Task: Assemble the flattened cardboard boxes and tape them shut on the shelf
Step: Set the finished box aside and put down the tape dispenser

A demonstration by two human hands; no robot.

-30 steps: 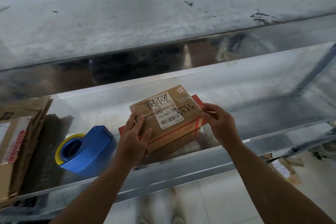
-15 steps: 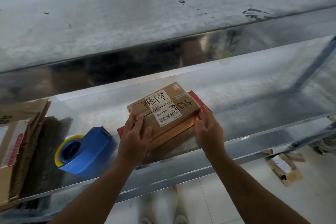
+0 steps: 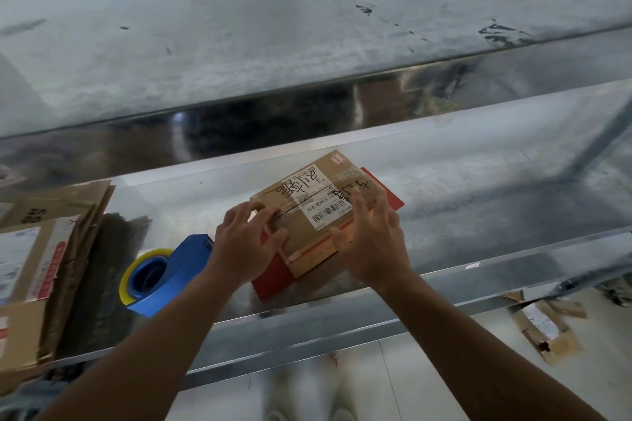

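A small brown cardboard box (image 3: 318, 195) with a white barcode label and black handwriting lies on a flat red piece (image 3: 270, 278) on the metal shelf (image 3: 342, 325). My left hand (image 3: 239, 246) grips the box's left end, fingers curled over the top edge and thumb on the near side. Over the right half of the box lies my right hand (image 3: 372, 243), its fingers straight on the top face and its thumb against the near side. Clear tape runs along the box's top seam.
A blue tape dispenser (image 3: 171, 270) with a yellow-rimmed roll sits left of the box. A stack of flattened cardboard boxes (image 3: 37, 249) lies at the shelf's far left. An upper shelf (image 3: 273, 44) overhangs behind. A torn carton (image 3: 543, 328) lies on the floor, lower right.
My right hand has moved from the box's right end onto its top face. My left hand has slid up to the left top edge. The box has stayed on the red piece.
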